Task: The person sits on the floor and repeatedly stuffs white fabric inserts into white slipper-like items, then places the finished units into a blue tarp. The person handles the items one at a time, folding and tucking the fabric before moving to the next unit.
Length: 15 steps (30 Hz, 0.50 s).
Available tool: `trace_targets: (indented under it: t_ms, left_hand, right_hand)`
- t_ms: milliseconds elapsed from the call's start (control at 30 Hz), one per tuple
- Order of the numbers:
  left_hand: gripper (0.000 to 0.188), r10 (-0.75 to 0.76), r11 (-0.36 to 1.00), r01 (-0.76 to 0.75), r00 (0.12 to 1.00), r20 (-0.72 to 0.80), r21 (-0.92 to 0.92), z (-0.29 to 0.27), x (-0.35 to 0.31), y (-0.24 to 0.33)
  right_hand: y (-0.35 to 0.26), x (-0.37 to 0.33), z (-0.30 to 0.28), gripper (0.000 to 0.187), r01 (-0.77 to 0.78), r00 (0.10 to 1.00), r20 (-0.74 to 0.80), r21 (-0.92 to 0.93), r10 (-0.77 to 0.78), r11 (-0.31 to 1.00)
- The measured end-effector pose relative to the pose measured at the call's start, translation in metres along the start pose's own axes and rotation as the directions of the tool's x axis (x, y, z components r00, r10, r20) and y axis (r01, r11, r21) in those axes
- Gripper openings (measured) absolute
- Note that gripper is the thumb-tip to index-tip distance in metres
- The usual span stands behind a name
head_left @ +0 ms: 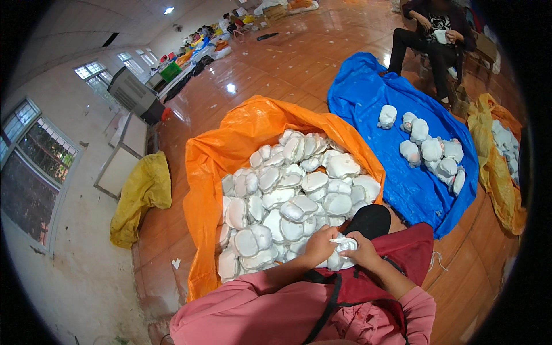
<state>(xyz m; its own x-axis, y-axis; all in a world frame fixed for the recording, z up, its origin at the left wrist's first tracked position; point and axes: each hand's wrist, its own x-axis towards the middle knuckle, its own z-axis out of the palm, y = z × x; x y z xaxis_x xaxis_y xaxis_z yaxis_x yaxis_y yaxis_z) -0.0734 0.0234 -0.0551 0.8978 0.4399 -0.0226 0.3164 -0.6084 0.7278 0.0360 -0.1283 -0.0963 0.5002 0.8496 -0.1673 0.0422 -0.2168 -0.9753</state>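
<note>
Both hands closed on one white padded piece [340,253], held over the lap at the near edge of the orange sack [230,144]. Left hand [319,244] pinches its left end, right hand [362,251] its right; long axis runs left-right. Pile lies just beyond, far-left.

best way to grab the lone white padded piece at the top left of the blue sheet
Probably from above, with the hand closing across its narrower width. The lone white padded piece lies on the blue sheet, apart from the cluster of white pieces to its right, so its sides are free. It looks soft and rounded, so a whole-hand pinch over its bulging middle should suit better than a fingertip grip at an edge.
</note>
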Motion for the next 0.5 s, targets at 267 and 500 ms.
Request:
trace_targets:
  t_ms: [267,500]
  left_hand:
    - [0.019,0.049,0.998,-0.048,0.999,-0.019,0.032,-0.002,-0.006,0.007]
    - [0.02,0.066,0.998,-0.066,0.997,0.039,0.013,0.002,0.004,-0.006]
  right_hand:
    - [-0.011,-0.007,-0.001,0.053,-0.041,0.998,0.031,-0.186,0.047,0.982]
    - [-0.032,0.003,0.0,0.059,-0.176,0.982,0.001,-0.374,0.191,0.91]
